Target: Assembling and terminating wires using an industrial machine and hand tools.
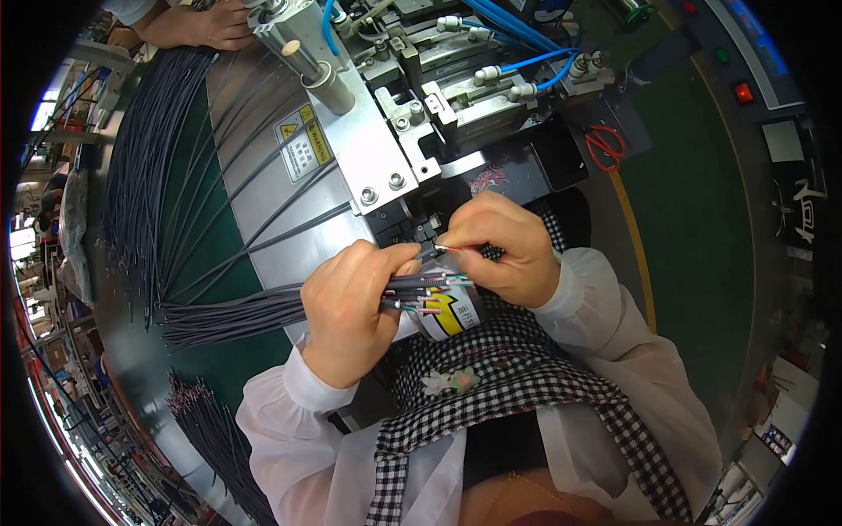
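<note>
Holding dark cables [237,314], left hand [346,298]; machine [377,145] crowding ahead, red scissors [617,151] right.

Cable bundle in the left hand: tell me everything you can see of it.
The bundle is many thin, dark grey cables with plastic-looking jackets. It lies sideways, its far end over the green table, loosely fanned at the left. The left hand wraps it near its right end, where short wires, red, green and white among them, stick out of the jackets. Behind the hand, parts are hidden.
</note>
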A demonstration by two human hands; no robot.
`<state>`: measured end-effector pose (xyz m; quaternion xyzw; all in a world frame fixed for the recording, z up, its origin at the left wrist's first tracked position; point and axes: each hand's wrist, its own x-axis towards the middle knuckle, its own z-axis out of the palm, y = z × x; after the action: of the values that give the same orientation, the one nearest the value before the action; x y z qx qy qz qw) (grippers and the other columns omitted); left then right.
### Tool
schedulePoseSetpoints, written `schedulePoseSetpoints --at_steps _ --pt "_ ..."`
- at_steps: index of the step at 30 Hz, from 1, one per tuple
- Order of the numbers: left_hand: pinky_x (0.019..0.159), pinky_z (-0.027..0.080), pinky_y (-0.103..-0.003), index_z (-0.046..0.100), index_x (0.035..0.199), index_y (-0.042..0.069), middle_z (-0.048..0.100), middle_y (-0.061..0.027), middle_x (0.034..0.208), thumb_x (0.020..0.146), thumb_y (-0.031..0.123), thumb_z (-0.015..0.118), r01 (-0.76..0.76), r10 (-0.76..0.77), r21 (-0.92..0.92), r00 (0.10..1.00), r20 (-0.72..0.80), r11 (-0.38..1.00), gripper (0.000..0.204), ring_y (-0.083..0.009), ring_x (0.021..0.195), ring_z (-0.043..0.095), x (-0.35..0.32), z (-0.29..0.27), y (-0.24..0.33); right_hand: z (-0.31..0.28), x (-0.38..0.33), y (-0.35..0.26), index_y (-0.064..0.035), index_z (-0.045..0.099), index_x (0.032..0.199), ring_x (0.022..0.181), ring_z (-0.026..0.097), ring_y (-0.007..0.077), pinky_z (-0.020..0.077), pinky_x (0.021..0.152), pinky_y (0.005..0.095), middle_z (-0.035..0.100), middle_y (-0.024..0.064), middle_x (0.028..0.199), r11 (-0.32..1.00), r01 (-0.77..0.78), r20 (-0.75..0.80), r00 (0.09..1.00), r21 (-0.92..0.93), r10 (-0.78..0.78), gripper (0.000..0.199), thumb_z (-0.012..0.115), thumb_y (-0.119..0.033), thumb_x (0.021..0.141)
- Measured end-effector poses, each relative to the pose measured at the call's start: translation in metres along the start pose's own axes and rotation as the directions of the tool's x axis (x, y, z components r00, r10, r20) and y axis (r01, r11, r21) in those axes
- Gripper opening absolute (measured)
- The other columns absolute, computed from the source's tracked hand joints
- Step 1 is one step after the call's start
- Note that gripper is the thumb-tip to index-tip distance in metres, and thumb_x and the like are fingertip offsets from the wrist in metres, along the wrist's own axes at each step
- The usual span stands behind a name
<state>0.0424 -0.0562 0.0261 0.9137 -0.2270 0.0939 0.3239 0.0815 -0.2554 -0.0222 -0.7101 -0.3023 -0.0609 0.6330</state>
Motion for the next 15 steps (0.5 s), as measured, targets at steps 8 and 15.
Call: schedulePoseSetpoints --at_steps 8,15 --pt "0.052 0.042 -0.034 0.063 0.094 0.0 0.054 -0.0106 0.072 0.069 -0.003 0.073 -0.112 0.112 0.01 0.994 -0.005 0.994 0.028 -0.0262 0.06 0.055 0.001 0.003 -0.003 -0.01 0.002 0.005 0.0002 0.064 0.09 0.079 0.055 0.0069 0.0448 0.067 0.0228 0.06 0.0034 0.09 0.731 -0.575 0.303 0.817 0.367 0.49 0.006 0.06 0.0 0.085" --pt "0.051 0.039 -0.032 0.063 0.092 0.007 0.049 -0.0037 0.068 0.072 0.006 0.072 -0.114 0.122 0.156 0.992 -0.039 0.981 0.022 -0.02 0.059 0.053 0.006 0.007 -0.003 -0.011 0.009 0.0 -0.0005 0.061 0.087 0.067 0.047 0.0031 0.0382 0.057 0.0198 0.056 -0.001 0.079 0.893 -0.432 0.23 0.888 0.126 0.397 0.005 0.064 -0.001 0.083"
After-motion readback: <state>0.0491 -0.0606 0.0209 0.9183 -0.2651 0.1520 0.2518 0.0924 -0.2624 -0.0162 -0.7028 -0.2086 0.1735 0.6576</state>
